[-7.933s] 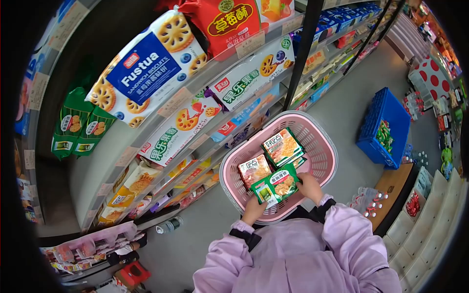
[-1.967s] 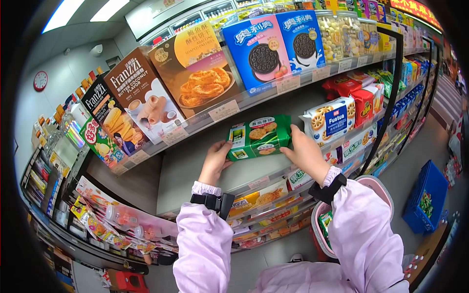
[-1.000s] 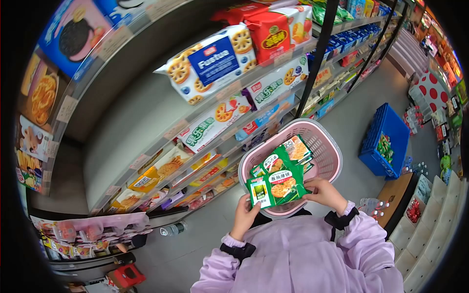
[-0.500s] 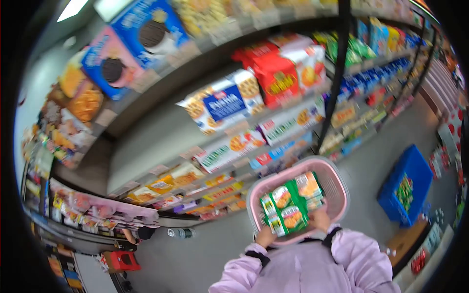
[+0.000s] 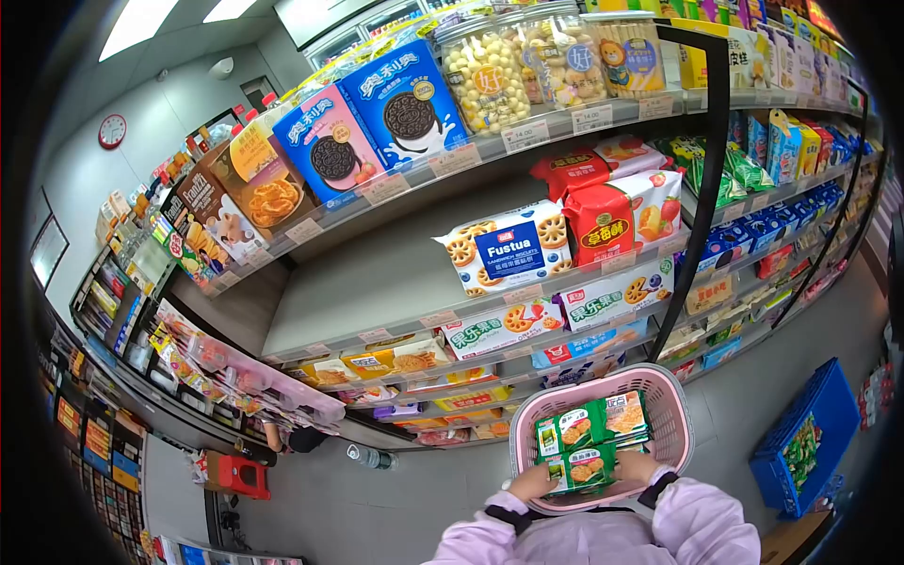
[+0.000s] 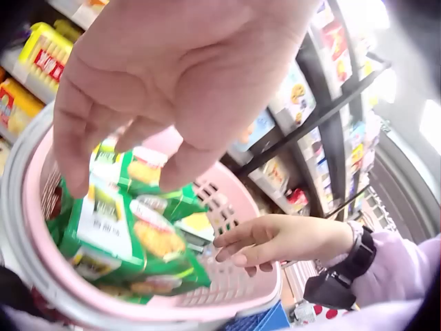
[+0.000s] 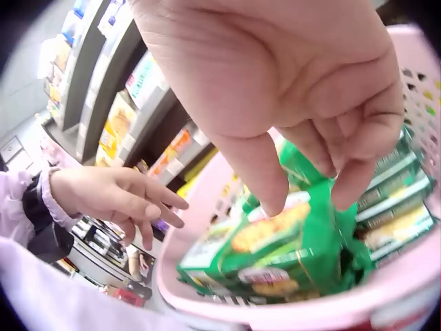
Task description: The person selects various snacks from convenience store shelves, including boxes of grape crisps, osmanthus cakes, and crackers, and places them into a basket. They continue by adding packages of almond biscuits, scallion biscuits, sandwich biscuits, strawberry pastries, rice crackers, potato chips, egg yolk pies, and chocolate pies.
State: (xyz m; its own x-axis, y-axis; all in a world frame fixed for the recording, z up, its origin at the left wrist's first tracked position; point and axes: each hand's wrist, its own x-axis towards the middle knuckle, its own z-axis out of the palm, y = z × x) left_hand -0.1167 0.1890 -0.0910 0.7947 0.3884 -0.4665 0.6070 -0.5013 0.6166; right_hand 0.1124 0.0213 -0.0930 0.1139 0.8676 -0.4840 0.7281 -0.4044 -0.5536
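A green packet of crackers (image 5: 581, 469) lies in the pink basket (image 5: 680, 426), at the side nearest the person, with cracker pictures on its front. Behind it in the basket are another green packet (image 5: 573, 429) and a stack of packets (image 5: 625, 414). My left hand (image 5: 533, 482) hovers at the near packet's left end with loosely bent fingers, apart from it in the right wrist view. Over the packet's other end hangs my right hand (image 5: 637, 465), thumb and fingers spread, nothing gripped; in the right wrist view its fingertips (image 7: 275, 200) overlap the green wrapper.
Shelves of biscuits rise in front, with a Fustua packet (image 5: 513, 248), red packets (image 5: 617, 221) and blue Oreo boxes (image 5: 403, 99). A blue crate (image 5: 819, 414) stands on the floor at right. A plastic bottle (image 5: 372, 458) lies on the floor left of the basket.
Two seconds ago both hands held the green cracker packet at the shelf. They brought it down into the basket and have let go of it. The head view has tilted up toward the shelves.
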